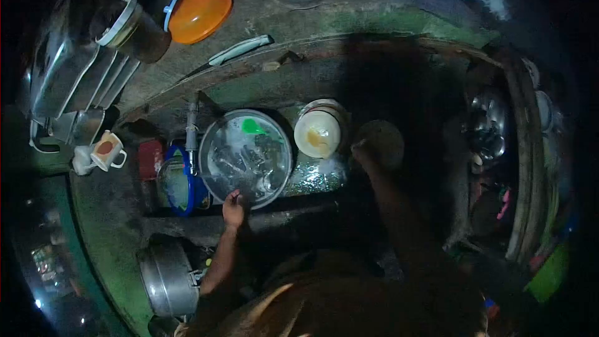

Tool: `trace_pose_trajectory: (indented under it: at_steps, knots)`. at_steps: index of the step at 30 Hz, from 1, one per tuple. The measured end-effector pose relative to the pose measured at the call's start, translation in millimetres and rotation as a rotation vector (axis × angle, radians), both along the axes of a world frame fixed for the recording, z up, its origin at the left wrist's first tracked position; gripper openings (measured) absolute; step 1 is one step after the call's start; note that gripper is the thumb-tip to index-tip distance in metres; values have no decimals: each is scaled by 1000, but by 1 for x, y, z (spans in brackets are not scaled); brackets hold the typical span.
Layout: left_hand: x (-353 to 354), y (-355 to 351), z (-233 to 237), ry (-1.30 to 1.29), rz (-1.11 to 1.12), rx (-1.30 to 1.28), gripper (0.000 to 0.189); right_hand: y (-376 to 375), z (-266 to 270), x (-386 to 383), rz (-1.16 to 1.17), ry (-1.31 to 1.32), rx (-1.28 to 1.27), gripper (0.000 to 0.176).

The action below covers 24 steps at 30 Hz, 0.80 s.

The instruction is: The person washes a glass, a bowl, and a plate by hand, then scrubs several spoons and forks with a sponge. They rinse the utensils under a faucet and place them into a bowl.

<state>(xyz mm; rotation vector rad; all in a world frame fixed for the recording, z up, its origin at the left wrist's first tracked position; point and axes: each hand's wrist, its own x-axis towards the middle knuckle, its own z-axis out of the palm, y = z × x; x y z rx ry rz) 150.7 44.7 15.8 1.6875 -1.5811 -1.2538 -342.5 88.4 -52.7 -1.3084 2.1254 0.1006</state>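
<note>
A wide metal basin (287, 143) holds soapy water, with a bright green item (253, 126) and several submerged shiny pieces in it. At its near rim is my left hand (233, 210), fingers closed over the edge. To the right stands a small stack of bowls; the top cream bowl (306, 134) has yellowish residue in it. My right hand (362, 150) is closed in deep shadow, just right of the stack, and overlaps the left edge of a dim round dish (384, 140). What its fingers hold, I cannot tell.
A metal tap (192, 131) stands left of the basin, above a blue-rimmed tub (181, 203). A mug (108, 150) sits on the left ledge and a large metal pot (165, 281) below. An orange bowl (199, 15) lies at the back; metal dishes (486, 128) stand right.
</note>
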Motion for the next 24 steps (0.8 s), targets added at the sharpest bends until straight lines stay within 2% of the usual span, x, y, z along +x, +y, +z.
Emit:
trace_pose_trajectory:
  at_steps: [1,3,4,5,7,8,9,11,12,13,14,15,17,18,19,21,22,23,24]
  knots:
    - [0,3,11,-32,9,-9,19,-13,-33,-5,129,151,9,54]
    - [8,15,24,95,39,-128,19,-37,-39,-9,-470,-239,-14,51]
    - [7,20,39,51,83,-5,18,-41,-22,-14,-409,-344,89,46]
    - [1,25,49,38,77,-10,18,-46,-24,-11,-364,-279,59,45]
    - [-8,38,57,14,134,-45,17,-45,-68,-10,-224,-106,-15,42]
    - [2,43,45,399,149,45,17,-42,-93,-11,-188,-48,-71,41]
    - [14,50,24,398,141,47,17,-44,-36,-4,-156,-9,-3,42]
    - [29,60,-7,732,288,110,15,-44,-45,-6,-303,-219,17,45]
    - [5,65,11,458,125,58,16,-44,-23,-9,-313,-217,16,45]
    - [-10,69,5,464,115,61,16,-44,22,-13,-113,-183,65,46]
    - [-23,72,-2,340,81,64,17,-43,50,-17,89,-148,114,48]
    - [-33,65,-10,216,41,58,18,-41,49,-22,76,-143,105,48]
    - [-59,62,-27,479,58,217,19,-40,34,-16,-264,-166,-147,58]
    - [-114,56,16,-14,-126,199,24,-42,-38,-13,-280,-376,-234,56]
    - [-146,48,16,71,-120,234,27,-46,-24,-15,-281,-378,-233,56]
    - [-199,32,7,191,-27,385,31,-55,34,-24,-594,-680,-136,58]
    - [-219,24,1,219,57,505,32,-53,37,-27,-489,-786,-268,60]
    - [-226,12,-21,221,43,518,32,-56,14,-26,-506,-776,-265,60]
    - [-230,-1,-60,217,35,574,28,-62,-31,-22,-425,-685,-282,62]
